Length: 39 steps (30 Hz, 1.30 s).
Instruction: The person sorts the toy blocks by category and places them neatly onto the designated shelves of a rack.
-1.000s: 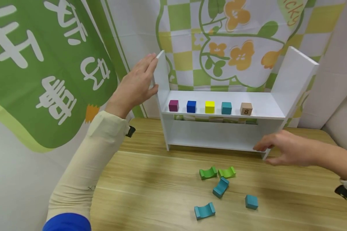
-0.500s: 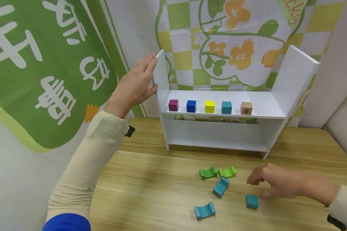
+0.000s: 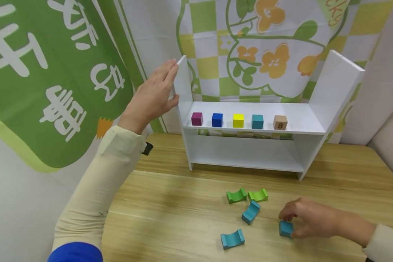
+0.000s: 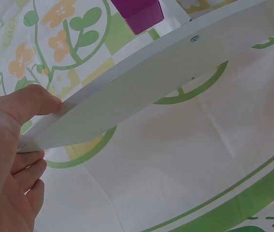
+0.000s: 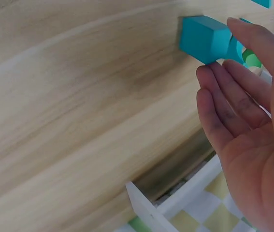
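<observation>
My left hand (image 3: 152,96) holds the upper left side panel (image 3: 183,82) of a white two-tier shelf; in the left wrist view the thumb lies on one face of the panel (image 4: 127,77) and the fingers on the other. On the table, my right hand (image 3: 319,218) is at a teal cube (image 3: 285,229), thumb by its near side and fingertips by its far side. The right wrist view has the fingers spread around the cube (image 5: 199,38), with the fingertips right at its edge. The cube sits on the wood.
Along the upper board stand a purple cube (image 3: 197,119), a blue one (image 3: 217,120), a yellow one (image 3: 238,120), a teal one (image 3: 257,122) and a wooden cube (image 3: 280,122) marked 8. Curved green blocks (image 3: 236,196) and teal blocks (image 3: 232,239) lie in front on the table.
My right hand has come down from beside the shelf's lower right corner to the teal cube on the table. The left hand keeps its place on the panel.
</observation>
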Each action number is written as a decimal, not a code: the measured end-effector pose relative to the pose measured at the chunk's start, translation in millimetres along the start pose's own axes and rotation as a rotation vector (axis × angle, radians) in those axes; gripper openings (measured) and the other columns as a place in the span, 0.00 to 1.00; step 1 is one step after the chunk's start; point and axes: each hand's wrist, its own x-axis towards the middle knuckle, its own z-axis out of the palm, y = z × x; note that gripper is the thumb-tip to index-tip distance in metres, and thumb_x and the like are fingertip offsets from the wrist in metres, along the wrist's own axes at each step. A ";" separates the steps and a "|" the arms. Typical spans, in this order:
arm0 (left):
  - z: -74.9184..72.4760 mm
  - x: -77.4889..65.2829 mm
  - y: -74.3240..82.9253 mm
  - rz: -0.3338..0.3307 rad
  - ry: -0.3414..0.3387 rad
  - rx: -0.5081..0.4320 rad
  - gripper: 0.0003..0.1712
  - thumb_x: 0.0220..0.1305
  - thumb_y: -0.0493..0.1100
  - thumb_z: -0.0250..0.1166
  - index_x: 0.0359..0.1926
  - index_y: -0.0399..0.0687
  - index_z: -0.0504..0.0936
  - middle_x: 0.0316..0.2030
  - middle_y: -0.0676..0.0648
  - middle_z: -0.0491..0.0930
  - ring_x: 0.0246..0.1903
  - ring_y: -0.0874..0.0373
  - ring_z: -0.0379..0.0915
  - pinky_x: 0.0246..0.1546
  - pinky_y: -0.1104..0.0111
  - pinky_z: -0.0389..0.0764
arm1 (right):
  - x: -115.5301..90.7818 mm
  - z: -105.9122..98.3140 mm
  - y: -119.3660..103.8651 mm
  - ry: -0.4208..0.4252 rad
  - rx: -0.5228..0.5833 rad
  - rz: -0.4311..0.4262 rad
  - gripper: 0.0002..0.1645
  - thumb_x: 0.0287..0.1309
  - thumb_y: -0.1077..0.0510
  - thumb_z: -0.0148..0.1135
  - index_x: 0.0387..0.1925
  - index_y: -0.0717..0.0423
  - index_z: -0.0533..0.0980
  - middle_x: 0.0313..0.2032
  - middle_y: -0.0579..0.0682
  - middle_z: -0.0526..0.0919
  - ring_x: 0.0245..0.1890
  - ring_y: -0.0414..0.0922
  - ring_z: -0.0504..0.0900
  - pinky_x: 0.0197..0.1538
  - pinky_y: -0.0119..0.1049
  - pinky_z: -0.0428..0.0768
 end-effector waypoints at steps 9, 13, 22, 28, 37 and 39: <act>-0.2 0.0 0.5 -0.001 0.000 0.009 0.46 0.75 0.42 0.62 0.83 0.35 0.48 0.85 0.38 0.48 0.85 0.42 0.45 0.87 0.53 0.50 | 3.0 13.1 9.6 0.036 -0.003 -0.089 0.19 0.54 0.60 0.80 0.48 0.56 0.85 0.43 0.42 0.89 0.43 0.27 0.82 0.39 0.27 0.89; -0.1 -0.1 0.5 -0.002 0.003 0.006 0.46 0.75 0.42 0.62 0.83 0.35 0.48 0.85 0.38 0.48 0.85 0.42 0.45 0.87 0.53 0.50 | 3.9 14.5 10.5 0.039 -0.003 -0.079 0.18 0.54 0.61 0.80 0.47 0.55 0.85 0.42 0.40 0.88 0.43 0.27 0.82 0.39 0.27 0.89; -0.8 -0.7 1.4 -0.012 -0.012 -0.003 0.47 0.76 0.42 0.62 0.84 0.36 0.46 0.85 0.39 0.46 0.85 0.43 0.43 0.87 0.54 0.49 | 2.8 10.6 8.0 0.029 0.005 -0.039 0.19 0.54 0.62 0.79 0.48 0.56 0.86 0.45 0.45 0.90 0.44 0.29 0.85 0.40 0.28 0.90; -0.5 -0.5 1.8 -0.011 -0.010 0.000 0.47 0.76 0.42 0.62 0.84 0.36 0.47 0.85 0.39 0.46 0.85 0.43 0.43 0.87 0.54 0.50 | 0.5 -2.5 2.8 -0.003 0.030 0.027 0.19 0.55 0.60 0.78 0.50 0.55 0.86 0.47 0.45 0.90 0.45 0.29 0.84 0.43 0.30 0.90; -0.7 -1.2 1.7 -0.004 -0.006 0.004 0.47 0.76 0.42 0.62 0.84 0.35 0.47 0.85 0.38 0.47 0.85 0.43 0.44 0.87 0.54 0.49 | 0.7 -30.7 -5.7 0.028 -0.016 0.016 0.20 0.57 0.58 0.78 0.51 0.60 0.86 0.47 0.51 0.91 0.45 0.33 0.86 0.43 0.34 0.91; -0.9 -1.2 1.7 -0.004 -0.008 0.003 0.47 0.76 0.42 0.62 0.84 0.35 0.47 0.85 0.38 0.46 0.85 0.43 0.43 0.87 0.54 0.49 | 0.7 -39.6 -9.2 0.032 -0.036 0.030 0.21 0.57 0.57 0.78 0.51 0.59 0.86 0.48 0.51 0.91 0.45 0.34 0.87 0.43 0.33 0.91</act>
